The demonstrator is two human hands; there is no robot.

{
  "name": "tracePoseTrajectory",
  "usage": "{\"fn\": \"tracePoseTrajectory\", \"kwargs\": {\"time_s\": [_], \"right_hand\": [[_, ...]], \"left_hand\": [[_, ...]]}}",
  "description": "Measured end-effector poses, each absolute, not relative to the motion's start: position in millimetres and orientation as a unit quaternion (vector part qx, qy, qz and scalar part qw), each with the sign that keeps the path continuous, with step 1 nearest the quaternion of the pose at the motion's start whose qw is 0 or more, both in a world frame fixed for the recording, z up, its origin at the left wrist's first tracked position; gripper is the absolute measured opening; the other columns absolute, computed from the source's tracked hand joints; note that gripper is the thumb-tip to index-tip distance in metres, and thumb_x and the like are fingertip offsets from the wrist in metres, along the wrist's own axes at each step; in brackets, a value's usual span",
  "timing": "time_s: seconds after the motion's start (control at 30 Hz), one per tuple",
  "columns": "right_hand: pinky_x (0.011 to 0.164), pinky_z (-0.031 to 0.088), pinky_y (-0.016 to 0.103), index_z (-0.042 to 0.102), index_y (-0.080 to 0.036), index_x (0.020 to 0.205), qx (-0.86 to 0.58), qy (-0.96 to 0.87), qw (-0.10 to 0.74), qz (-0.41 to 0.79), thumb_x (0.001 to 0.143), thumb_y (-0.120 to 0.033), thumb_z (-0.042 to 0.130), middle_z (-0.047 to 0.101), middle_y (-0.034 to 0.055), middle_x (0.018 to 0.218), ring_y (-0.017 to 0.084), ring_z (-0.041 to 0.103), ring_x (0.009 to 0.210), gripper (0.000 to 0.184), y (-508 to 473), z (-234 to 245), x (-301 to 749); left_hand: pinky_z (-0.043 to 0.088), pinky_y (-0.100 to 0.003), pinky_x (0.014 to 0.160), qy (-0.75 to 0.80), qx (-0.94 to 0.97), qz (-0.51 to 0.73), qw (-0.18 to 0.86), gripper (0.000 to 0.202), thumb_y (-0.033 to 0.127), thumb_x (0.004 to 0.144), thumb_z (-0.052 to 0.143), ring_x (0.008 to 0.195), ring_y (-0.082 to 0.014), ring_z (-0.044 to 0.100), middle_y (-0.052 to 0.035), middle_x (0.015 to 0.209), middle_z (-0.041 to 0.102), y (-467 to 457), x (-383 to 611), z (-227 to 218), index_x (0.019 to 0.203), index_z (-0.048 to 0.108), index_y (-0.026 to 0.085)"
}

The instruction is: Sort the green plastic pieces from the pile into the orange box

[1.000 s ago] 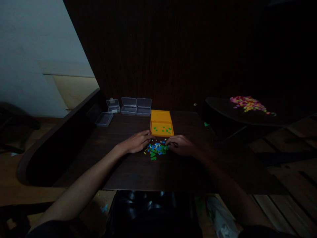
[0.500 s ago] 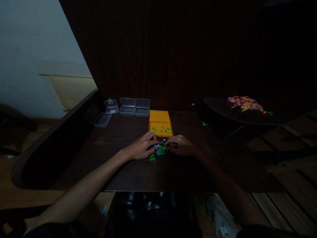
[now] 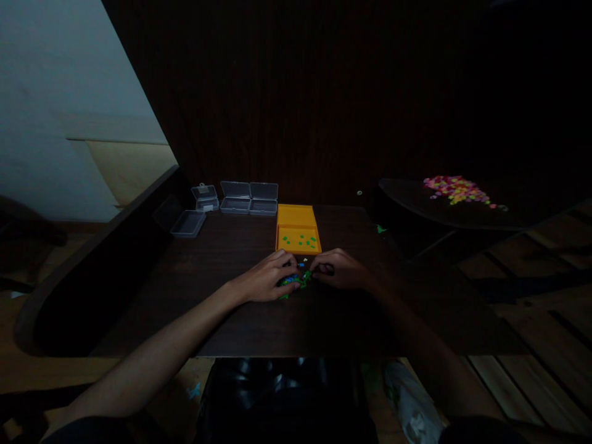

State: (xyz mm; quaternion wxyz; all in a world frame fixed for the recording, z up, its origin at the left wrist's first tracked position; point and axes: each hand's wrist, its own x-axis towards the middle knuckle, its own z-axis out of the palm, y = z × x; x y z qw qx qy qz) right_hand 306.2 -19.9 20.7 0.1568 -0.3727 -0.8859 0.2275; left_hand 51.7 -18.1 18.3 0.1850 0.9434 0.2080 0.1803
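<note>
A small pile of green and blue plastic pieces (image 3: 291,280) lies on the dark wooden table. My left hand (image 3: 267,277) rests over the pile's left side, thumb and fingers apart and curved around the pieces, hiding part of them. Opposite it, my right hand (image 3: 341,269) has its thumb and fingertips together on a small green piece (image 3: 307,275) at the pile's right edge. Just beyond both hands stands the open yellow case (image 3: 296,216), with several green pieces scattered in its near half. A blue piece (image 3: 301,264) and a whitish piece (image 3: 305,259) lie between pile and case.
Open clear plastic boxes (image 3: 235,205) stand at the back left, with another clear tray (image 3: 189,224) nearer. Colourful beads (image 3: 456,189) are heaped on a raised ledge at right. A green scrap (image 3: 380,229) lies near the table's right side.
My left hand has shifted slightly nearer and covers more of the pile. My right fingertips have drawn a little right, with a green piece at them. The view has tilted slightly.
</note>
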Motion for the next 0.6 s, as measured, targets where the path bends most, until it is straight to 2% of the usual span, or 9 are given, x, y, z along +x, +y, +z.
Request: {"fn": "tracePoseTrajectory", "kwargs": {"time_s": [0.13, 0.3, 0.47, 0.6], "right_hand": [[0.058, 0.035, 0.021, 0.070, -0.019, 0.087, -0.381, -0.884, 0.143, 0.228, 0.077, -0.018, 0.063, 0.059, -0.0023, 0.066, 0.010, 0.051, 0.058, 0.012, -19.0, 19.2, 307.8], [0.061, 0.036, 0.022, 0.071, -0.019, 0.094, -0.387, -0.885, 0.150, 0.210, 0.080, -0.016, 0.061, 0.062, -0.0013, 0.070, 0.011, 0.052, 0.060, 0.017, -18.4, 18.1, 308.3], [0.063, 0.039, 0.023, 0.071, -0.019, 0.102, -0.378, -0.891, 0.139, 0.211, 0.081, -0.016, 0.061, 0.069, 0.0020, 0.082, 0.012, 0.057, 0.065, 0.023, -20.4, 18.3, 303.3], [0.064, 0.039, 0.023, 0.072, -0.020, 0.100, -0.387, -0.889, 0.127, 0.209, 0.082, -0.017, 0.061, 0.070, 0.0020, 0.083, 0.013, 0.059, 0.067, 0.022, -20.8, 19.4, 301.7]], "left_hand": [[0.044, -0.040, 0.100, 0.204, 0.949, 0.171, 0.167, 0.037, 0.038, 0.094, 0.053, 0.111, -0.0247, 0.049, -0.0106, 0.115, 0.055, -18.7, 53.6, 17.3, 0.126, 0.060, 0.021], [0.042, -0.040, 0.100, 0.198, 0.960, 0.154, 0.128, 0.038, 0.041, 0.094, 0.052, 0.111, -0.0259, 0.048, -0.0119, 0.117, 0.054, -18.2, 54.6, 13.9, 0.123, 0.062, 0.018], [0.041, -0.039, 0.100, 0.201, 0.959, 0.159, 0.123, 0.032, 0.040, 0.094, 0.051, 0.110, -0.0249, 0.049, -0.0109, 0.114, 0.056, -17.4, 53.4, 15.1, 0.112, 0.066, 0.017], [0.041, -0.041, 0.100, 0.206, 0.956, 0.165, 0.131, 0.035, 0.041, 0.093, 0.053, 0.111, -0.0260, 0.049, -0.0114, 0.117, 0.057, -18.3, 54.0, 17.7, 0.119, 0.064, 0.019]]}}
